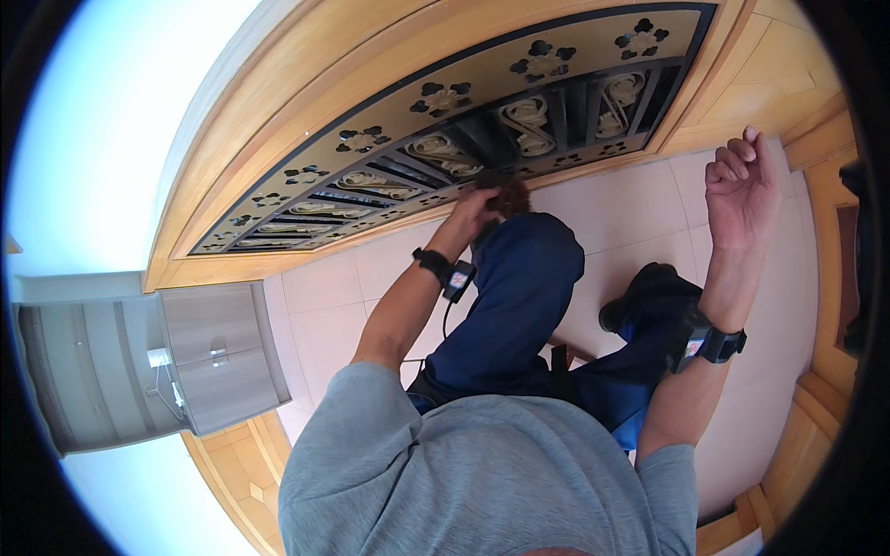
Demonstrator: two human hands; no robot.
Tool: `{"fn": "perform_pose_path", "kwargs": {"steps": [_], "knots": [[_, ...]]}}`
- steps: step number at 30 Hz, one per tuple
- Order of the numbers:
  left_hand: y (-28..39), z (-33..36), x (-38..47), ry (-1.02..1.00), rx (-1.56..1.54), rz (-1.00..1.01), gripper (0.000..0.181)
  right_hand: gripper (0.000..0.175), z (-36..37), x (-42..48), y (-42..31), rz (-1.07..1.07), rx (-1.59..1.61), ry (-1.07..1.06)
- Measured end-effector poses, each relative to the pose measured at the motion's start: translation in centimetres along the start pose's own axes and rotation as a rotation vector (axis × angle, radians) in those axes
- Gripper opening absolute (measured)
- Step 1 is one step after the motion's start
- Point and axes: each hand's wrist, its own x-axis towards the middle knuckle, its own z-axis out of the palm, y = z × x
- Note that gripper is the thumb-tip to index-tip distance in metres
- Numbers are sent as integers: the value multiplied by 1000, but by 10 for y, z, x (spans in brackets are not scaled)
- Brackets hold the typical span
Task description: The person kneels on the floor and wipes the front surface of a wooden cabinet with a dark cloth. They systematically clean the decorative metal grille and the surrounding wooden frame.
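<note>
My left hand (478, 207) is at the foot of an ornate metal grille panel (445, 101), just beyond my left knee. Its fingers close on a dark brown, bristly thing (513, 194), whose exact kind I cannot tell; the knee partly hides it. Raised to the right, above the tiled floor, my right hand (741, 182) has its palm up and its fingers loosely curled, with nothing seen in it. Each wrist bears a black strap with a small device.
A wooden frame (278, 90) surrounds the grille. Pale floor tiles (619, 201) lie around my legs. Grey cabinet doors (212, 340) stand at the left, and wooden panelling (834, 278) is at the right. Part of a wooden seat or stool shows between my legs.
</note>
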Motion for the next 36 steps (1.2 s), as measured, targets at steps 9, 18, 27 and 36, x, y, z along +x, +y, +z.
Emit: {"fn": "perform_pose_path", "kwargs": {"steps": [9, 18, 27, 36], "knots": [[-13, 73, 49, -360, -185, -118, 23, 22, -13, 2, -8, 33, 21, -40], [-9, -49, -2, -148, -431, 51, 21, 24, -27, 9, -13, 57, 11, -98], [-16, -249, -26, 477, -399, 249, 29, 22, -31, 15, -16, 82, 2, -123], [-24, -206, -18, 454, -428, 379, 12, 23, -31, 21, -12, 95, -32, -145]]}}
